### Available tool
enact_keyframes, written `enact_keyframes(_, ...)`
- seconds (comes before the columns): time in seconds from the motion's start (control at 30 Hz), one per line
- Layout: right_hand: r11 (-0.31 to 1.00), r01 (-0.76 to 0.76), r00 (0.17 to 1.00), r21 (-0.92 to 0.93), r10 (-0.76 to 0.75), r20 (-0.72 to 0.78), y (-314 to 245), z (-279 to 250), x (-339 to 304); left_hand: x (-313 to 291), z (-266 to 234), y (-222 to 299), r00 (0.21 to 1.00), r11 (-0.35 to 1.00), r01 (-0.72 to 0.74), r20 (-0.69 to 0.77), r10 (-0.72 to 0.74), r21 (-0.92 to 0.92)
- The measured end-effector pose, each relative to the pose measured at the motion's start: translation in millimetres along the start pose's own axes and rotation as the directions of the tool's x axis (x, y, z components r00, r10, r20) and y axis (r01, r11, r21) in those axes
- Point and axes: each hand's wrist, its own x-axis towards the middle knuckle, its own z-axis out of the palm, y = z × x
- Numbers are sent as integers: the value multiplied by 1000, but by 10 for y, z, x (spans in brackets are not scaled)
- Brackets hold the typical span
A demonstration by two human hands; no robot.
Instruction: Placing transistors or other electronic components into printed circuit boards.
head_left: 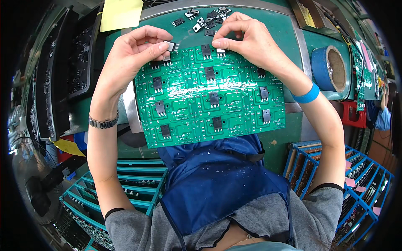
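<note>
A green circuit board panel (186,119) lies in front of me, its near edge over my lap. Rows of black three-legged power transistors (214,98) sit on it. At its far left, my left hand (133,52) pinches a loose transistor (171,46) between thumb and fingers, legs pointing right. My right hand (253,39) has thumb and forefinger closed at the far edge, on a transistor (220,52) partly hidden by the fingertips. A heap of loose transistors (209,21) rests on the green tabletop beyond the board.
A blue tape roll (320,69) stands at the right. Black trays (81,62) and a yellow paper (121,14) are at the left and far left. Slotted racks of boards, teal (138,169) and blue (307,167), flank my lap. Another person's arm shows at the far right.
</note>
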Motion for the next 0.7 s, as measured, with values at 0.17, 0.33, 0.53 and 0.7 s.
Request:
enact_keyframes(0.17, 996, 60, 998, -70, -59, 21, -46, -83, -9, -60, 29, 53, 1000, 1000, 5, -13, -6, -25)
enact_keyframes(0.33, 988, 108, 988, -111, -94, 126, -22, -114, 31, -147, 26, 55, 1000, 1000, 1, 25, -1, -7)
enact_keyframes(0.53, 981, 34, 996, -191, -17, 90, -51, -76, 264, -267, 62, 163, 998, 999, 49, 36, -50, 18)
enact_keyframes(0.7, 929, 153, 986, -336, -123, 110, 21, 45, 346, -320, 71, 153, 999, 989, 24, 39, -30, 146)
